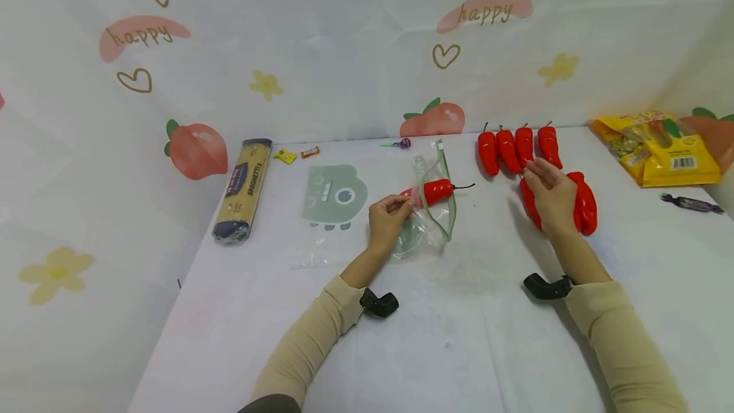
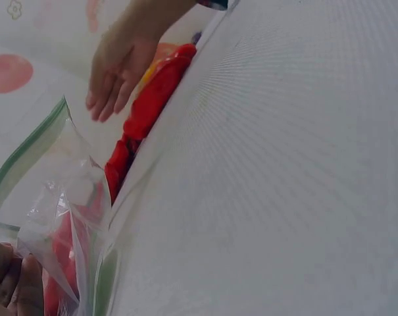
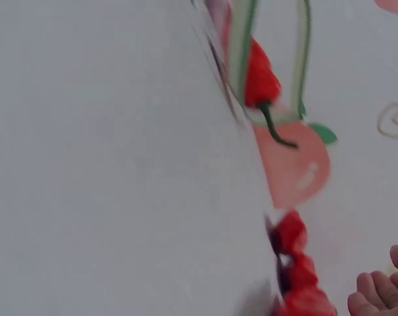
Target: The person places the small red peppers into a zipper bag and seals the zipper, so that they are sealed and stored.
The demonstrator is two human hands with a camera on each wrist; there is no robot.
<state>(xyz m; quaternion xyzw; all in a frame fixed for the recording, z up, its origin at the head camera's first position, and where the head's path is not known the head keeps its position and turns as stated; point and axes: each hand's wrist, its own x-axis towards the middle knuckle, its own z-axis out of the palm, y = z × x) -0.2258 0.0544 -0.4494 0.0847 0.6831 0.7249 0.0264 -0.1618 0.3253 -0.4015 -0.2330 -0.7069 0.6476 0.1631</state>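
Note:
My left hand (image 1: 387,222) pinches the side of a clear zip bag (image 1: 410,239) with green edging, its mouth spread wide toward the right. A red chili pepper (image 1: 438,191) lies partly in that bag, its dark stem poking out of the mouth. My right hand (image 1: 553,199) hovers over a group of red peppers (image 1: 586,206), fingers extended and nothing held; it hides part of them. Behind it, several more red peppers (image 1: 506,150) lie in a row. In the left wrist view the bag (image 2: 27,164) stands open beside the left fingers (image 2: 29,286).
Another flat zip bag (image 1: 315,253) with a green monster print lies left of the left hand. Spaghetti (image 1: 243,190), small candies (image 1: 285,156) and a lollipop (image 1: 405,143) are along the back left and middle. A yellow bag (image 1: 659,152) and a purple-wrapped candy (image 1: 690,203) are at right.

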